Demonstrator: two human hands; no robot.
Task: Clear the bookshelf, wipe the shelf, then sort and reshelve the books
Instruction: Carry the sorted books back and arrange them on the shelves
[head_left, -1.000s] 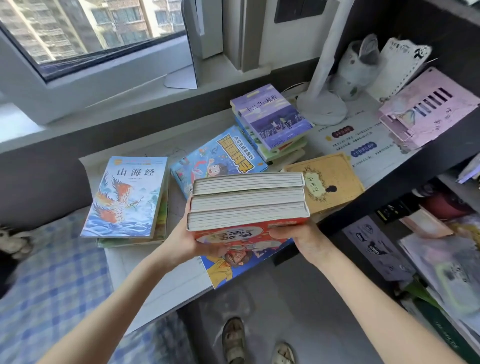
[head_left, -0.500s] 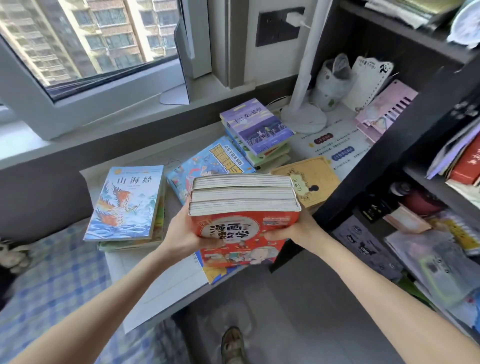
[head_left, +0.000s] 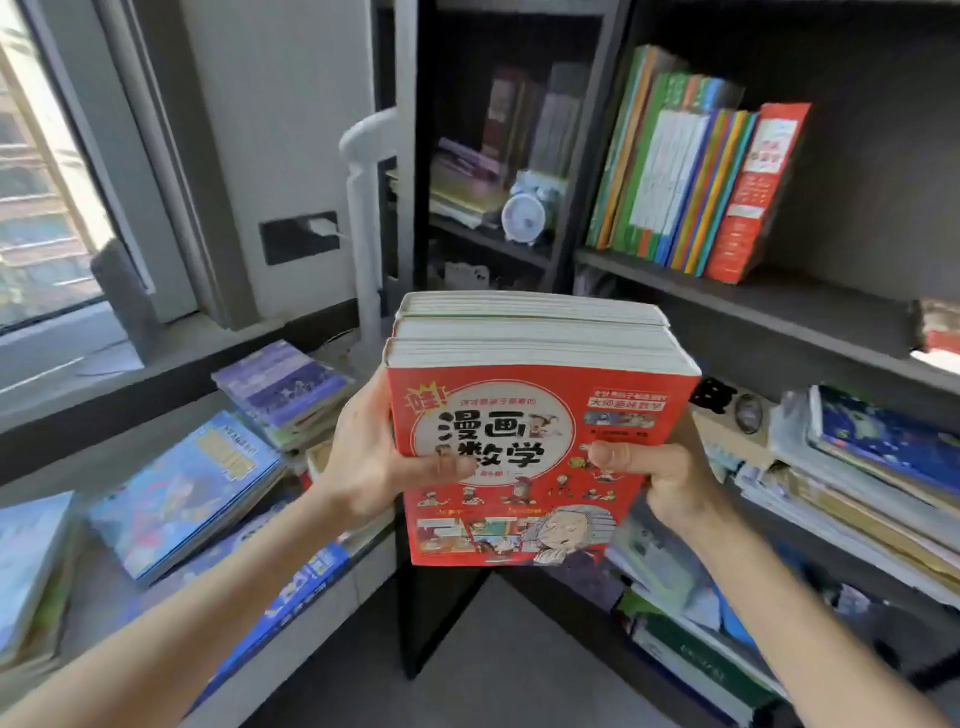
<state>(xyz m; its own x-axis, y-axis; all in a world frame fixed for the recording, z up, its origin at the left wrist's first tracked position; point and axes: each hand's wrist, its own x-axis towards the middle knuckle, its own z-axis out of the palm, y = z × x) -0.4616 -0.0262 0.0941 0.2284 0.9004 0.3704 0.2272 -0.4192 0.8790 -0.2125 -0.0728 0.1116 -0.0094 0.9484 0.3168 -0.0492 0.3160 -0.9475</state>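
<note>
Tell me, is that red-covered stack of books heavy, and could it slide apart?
Probably heavy: the red-fronted stack of three thick paperback books fills both the left hand and right hand. The books might slide apart; their top edges sit staggered. So thick, it likely won't flop.

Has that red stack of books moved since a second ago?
Yes. The red stack has swung up and right, away from the desk, toward the bookshelf.

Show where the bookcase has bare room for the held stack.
Free for the stack: the upper shelf, bare between the leaning red book and a blurred item at the right edge. Crowded: the shelf below, piled with flat books; the clock compartment; the desk, covered in books.
</note>
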